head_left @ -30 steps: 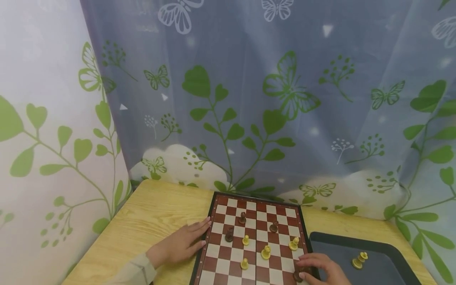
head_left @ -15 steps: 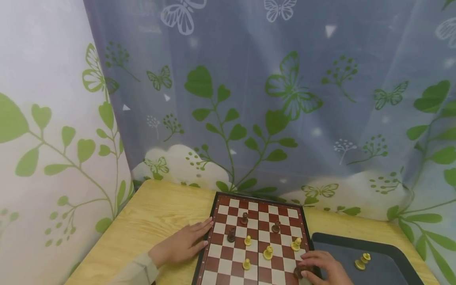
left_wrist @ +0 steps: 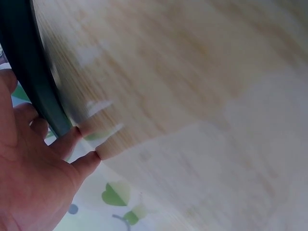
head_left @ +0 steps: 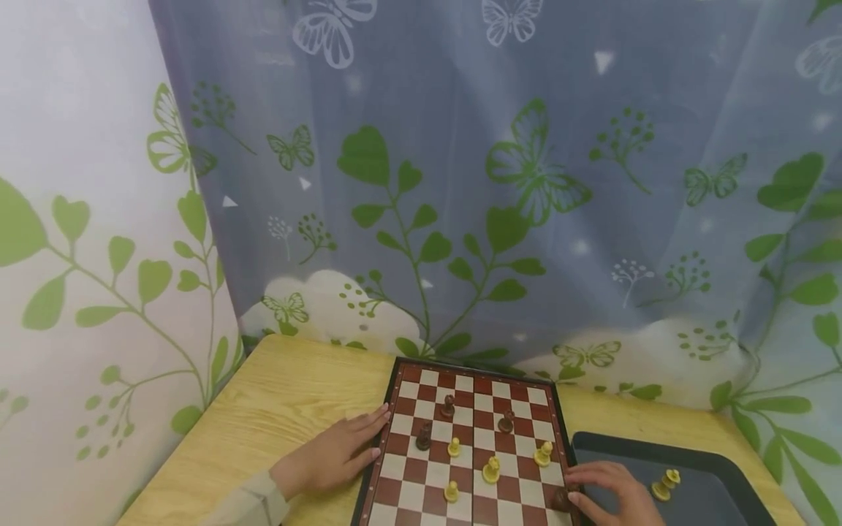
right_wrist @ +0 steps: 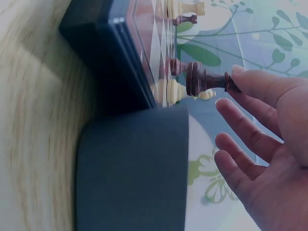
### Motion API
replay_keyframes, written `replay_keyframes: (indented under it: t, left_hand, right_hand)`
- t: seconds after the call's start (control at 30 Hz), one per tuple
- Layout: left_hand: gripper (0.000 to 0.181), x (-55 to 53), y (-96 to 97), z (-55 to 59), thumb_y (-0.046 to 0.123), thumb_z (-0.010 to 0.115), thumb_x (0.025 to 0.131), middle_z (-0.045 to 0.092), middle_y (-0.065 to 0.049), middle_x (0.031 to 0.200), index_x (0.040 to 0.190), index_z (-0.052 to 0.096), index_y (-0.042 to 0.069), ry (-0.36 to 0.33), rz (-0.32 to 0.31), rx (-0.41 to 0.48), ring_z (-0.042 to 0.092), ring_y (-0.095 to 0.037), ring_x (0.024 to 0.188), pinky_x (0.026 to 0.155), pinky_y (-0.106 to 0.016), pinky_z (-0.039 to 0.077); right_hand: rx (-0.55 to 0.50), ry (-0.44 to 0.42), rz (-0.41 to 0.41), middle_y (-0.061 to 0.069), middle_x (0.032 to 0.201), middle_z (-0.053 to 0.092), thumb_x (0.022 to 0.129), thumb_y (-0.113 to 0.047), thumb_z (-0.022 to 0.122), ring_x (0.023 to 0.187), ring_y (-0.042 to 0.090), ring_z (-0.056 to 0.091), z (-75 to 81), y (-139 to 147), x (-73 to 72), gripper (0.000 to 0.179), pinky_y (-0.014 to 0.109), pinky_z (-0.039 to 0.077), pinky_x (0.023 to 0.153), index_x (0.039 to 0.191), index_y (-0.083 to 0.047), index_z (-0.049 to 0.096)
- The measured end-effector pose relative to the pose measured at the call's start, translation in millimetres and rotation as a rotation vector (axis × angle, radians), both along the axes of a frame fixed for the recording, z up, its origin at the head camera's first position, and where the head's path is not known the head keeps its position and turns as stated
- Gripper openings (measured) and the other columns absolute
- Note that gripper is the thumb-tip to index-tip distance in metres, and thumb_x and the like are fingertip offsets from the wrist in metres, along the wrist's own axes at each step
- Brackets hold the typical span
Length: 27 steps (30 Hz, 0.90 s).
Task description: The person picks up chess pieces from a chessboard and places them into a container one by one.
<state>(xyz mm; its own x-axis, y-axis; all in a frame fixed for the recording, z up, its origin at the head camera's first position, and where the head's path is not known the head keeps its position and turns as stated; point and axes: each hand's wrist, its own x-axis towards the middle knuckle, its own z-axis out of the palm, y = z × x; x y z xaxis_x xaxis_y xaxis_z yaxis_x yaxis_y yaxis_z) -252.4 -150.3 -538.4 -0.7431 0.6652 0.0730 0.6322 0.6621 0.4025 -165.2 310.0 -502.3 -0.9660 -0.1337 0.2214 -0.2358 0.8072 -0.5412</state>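
Note:
My right hand (head_left: 612,491) pinches a dark brown chess piece (right_wrist: 204,82) by its top between thumb and forefinger. Its wide base faces the board, close over the right edge; in the right wrist view the other fingers are spread away from it. On the left, my left hand (head_left: 332,456) touches the chessboard (head_left: 384,488) along its side with fairly straight fingers. Standing on the squares are a few brown pieces, one of them a brown piece (head_left: 506,421) on the right half. Among several yellow pieces there, a yellow pawn (head_left: 451,492) stands nearest me and a yellow knight (head_left: 491,470) near the middle.
A dark grey tray (head_left: 697,504) stands to the right of the board, close to its edge, with one yellow chess piece (head_left: 666,485) in it. Under everything is a wood-grain table (head_left: 289,387). A printed curtain (head_left: 454,168) hangs behind.
My right hand has moved a little to the right with the brown piece, toward the tray. The left hand stays at the board's side, and the other pieces keep their squares.

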Motion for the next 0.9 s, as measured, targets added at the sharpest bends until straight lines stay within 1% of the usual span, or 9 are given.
replay_keyframes:
  t: [0.07, 0.13, 0.3, 0.43, 0.6, 0.67, 0.8, 0.87, 0.9]
  left_hand:
    - [0.061, -1.4, 0.3, -0.2, 0.043, 0.036, 0.111, 0.024, -0.010, 0.168, 0.161, 0.029, 0.009, 0.008, 0.001, 0.001, 0.037, -0.040, 0.147, 0.113, -0.069, 0.032]
    - [0.062, -2.4, 0.2, -0.1, 0.044, 0.036, 0.111, 0.023, -0.008, 0.168, 0.161, 0.028, 0.009, -0.004, 0.008, -0.003, 0.035, -0.039, 0.148, 0.114, -0.068, 0.031]
    - [0.062, -2.1, 0.4, -0.4, 0.045, 0.035, 0.111, 0.022, -0.007, 0.169, 0.161, 0.029, 0.010, -0.017, 0.013, -0.014, 0.034, -0.037, 0.149, 0.115, -0.067, 0.030]
    - [0.062, -0.5, 1.3, 0.3, 0.044, 0.036, 0.111, 0.024, -0.009, 0.168, 0.161, 0.030, 0.009, -0.011, 0.007, -0.008, 0.036, -0.038, 0.148, 0.114, -0.068, 0.031]
    - [0.061, -1.1, 1.8, 1.9, 0.042, 0.037, 0.111, 0.025, -0.010, 0.167, 0.160, 0.030, 0.007, 0.015, 0.001, 0.006, 0.037, -0.040, 0.147, 0.112, -0.069, 0.032]
    - [0.061, -1.5, 1.4, 1.2, 0.042, 0.037, 0.111, 0.025, -0.010, 0.168, 0.161, 0.030, 0.007, 0.014, -0.001, 0.003, 0.037, -0.039, 0.147, 0.112, -0.069, 0.033]
    - [0.062, -2.8, 1.0, -3.3, 0.043, 0.036, 0.111, 0.025, -0.010, 0.168, 0.161, 0.029, 0.007, 0.005, -0.005, 0.002, 0.036, -0.039, 0.148, 0.112, -0.069, 0.034]
    - [0.062, -3.2, 1.2, -4.7, 0.043, 0.036, 0.111, 0.025, -0.010, 0.168, 0.161, 0.029, 0.008, -0.003, -0.006, 0.008, 0.036, -0.039, 0.148, 0.112, -0.069, 0.034]
    - [0.062, -3.2, 1.4, -4.8, 0.043, 0.036, 0.111, 0.025, -0.010, 0.168, 0.161, 0.029, 0.008, -0.006, -0.004, 0.010, 0.036, -0.039, 0.148, 0.112, -0.068, 0.034]
  right_hand:
    - [-0.004, -0.008, -0.035, -0.004, 0.106, 0.072, 0.084, -0.022, 0.083, 0.105, 0.032, 0.062, 0.7, 3.2, 0.6, 0.016, 0.053, 0.052, 0.094, 0.099, -0.025, 0.078]
    - [0.000, 0.017, -0.040, -0.004, 0.104, 0.072, 0.084, -0.021, 0.083, 0.103, 0.031, 0.063, 0.2, 7.8, 1.6, 0.017, 0.052, 0.053, 0.092, 0.099, -0.025, 0.078]
    - [0.041, 0.195, -0.077, -0.013, 0.095, 0.072, 0.078, -0.016, 0.088, 0.092, 0.010, 0.065, -5.3, 20.7, 6.8, 0.021, 0.043, 0.056, 0.079, 0.093, -0.027, 0.079]
    - [0.060, 0.274, -0.142, -0.018, 0.091, 0.072, 0.074, -0.015, 0.090, 0.088, -0.003, 0.061, -6.9, 32.4, 11.0, 0.023, 0.036, 0.056, 0.071, 0.091, -0.027, 0.080]
    - [0.032, 0.314, -0.190, -0.013, 0.090, 0.073, 0.073, -0.013, 0.091, 0.082, -0.008, 0.061, -9.4, 44.8, 12.1, 0.023, 0.042, 0.056, 0.069, 0.090, -0.024, 0.080]
    - [0.013, 0.351, -0.160, -0.015, 0.090, 0.073, 0.073, -0.008, 0.091, 0.081, -0.008, 0.062, -12.7, 52.7, 11.2, 0.024, 0.037, 0.056, 0.069, 0.091, -0.021, 0.081]
    - [-0.039, 0.429, 0.006, -0.019, 0.094, 0.072, 0.070, 0.006, 0.087, 0.081, -0.007, 0.064, -18.4, 75.0, 6.6, 0.030, 0.015, 0.051, 0.065, 0.093, -0.012, 0.080]
    - [-0.061, 0.432, 0.061, -0.022, 0.096, 0.071, 0.070, 0.012, 0.084, 0.080, -0.007, 0.064, -18.5, 85.3, 5.0, 0.031, 0.012, 0.049, 0.064, 0.094, -0.007, 0.079]
    - [-0.061, 0.430, 0.058, -0.024, 0.095, 0.070, 0.070, 0.012, 0.083, 0.079, -0.008, 0.064, -17.9, 89.2, 4.7, 0.030, 0.011, 0.049, 0.064, 0.094, -0.007, 0.078]
